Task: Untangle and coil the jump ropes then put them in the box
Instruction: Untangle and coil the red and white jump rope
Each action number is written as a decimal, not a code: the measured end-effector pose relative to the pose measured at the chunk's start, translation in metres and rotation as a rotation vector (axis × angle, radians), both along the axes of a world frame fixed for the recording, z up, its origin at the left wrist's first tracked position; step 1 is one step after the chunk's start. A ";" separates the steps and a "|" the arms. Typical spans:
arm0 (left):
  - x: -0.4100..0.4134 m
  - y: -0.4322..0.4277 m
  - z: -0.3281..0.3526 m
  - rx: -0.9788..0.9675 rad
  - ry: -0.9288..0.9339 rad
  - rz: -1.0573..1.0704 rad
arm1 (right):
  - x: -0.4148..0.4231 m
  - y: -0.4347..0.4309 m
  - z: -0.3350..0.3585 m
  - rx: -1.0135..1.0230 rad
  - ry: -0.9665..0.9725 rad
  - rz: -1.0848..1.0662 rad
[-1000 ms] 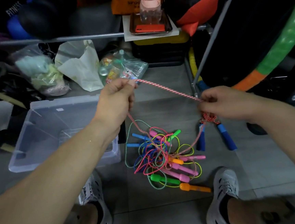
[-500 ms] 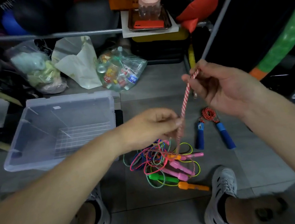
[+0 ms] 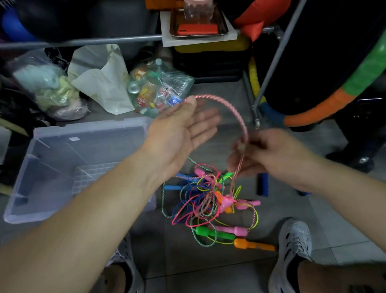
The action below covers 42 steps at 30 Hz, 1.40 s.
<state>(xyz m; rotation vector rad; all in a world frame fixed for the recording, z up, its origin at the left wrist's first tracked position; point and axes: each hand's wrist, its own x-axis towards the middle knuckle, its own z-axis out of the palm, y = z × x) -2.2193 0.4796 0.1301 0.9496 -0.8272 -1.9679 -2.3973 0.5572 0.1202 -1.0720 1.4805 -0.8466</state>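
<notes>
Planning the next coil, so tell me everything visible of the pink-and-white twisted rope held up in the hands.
The pink-and-white twisted rope looks like a candy-striped braided cord. It arches from the thumb side of the open, palm-up left hand across to the right hand, whose blurred fingers pinch it, then drops slack into the tangled pile of coloured jump ropes below. Its handles cannot be picked out.

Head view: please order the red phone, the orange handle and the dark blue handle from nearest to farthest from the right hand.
1. dark blue handle, just under the right hand.
2. orange handle, beside the right shoe.
3. red phone, on the tray at the back.
</notes>
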 end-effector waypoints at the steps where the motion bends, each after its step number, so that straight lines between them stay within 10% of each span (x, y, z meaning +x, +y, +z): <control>1: -0.002 0.004 -0.005 -0.018 -0.125 -0.073 | -0.001 -0.004 0.005 -0.018 -0.112 -0.074; 8: -0.008 0.040 -0.024 -0.369 -0.487 -0.664 | -0.006 -0.019 0.035 -0.210 -0.495 -0.250; 11: -0.008 0.037 -0.022 -0.499 -0.600 -0.558 | -0.012 -0.022 0.033 -0.239 -0.417 -0.304; 17: -0.005 0.024 -0.005 -0.209 -0.261 -0.251 | -0.012 -0.018 0.011 0.027 -0.158 -0.279; 22: -0.001 0.023 -0.002 -0.308 -0.344 -0.442 | -0.017 -0.013 0.004 -0.326 0.367 0.089; 27: 0.009 0.022 0.005 -0.313 -0.214 -0.539 | -0.008 -0.012 -0.002 -0.218 0.138 0.361; 34: 0.022 0.011 0.006 -0.154 -0.231 -0.382 | -0.004 -0.023 0.009 -0.185 -0.096 -0.190; 42: 0.033 0.007 0.020 -0.025 0.054 -0.545 | -0.017 -0.028 0.001 -0.187 0.239 -0.279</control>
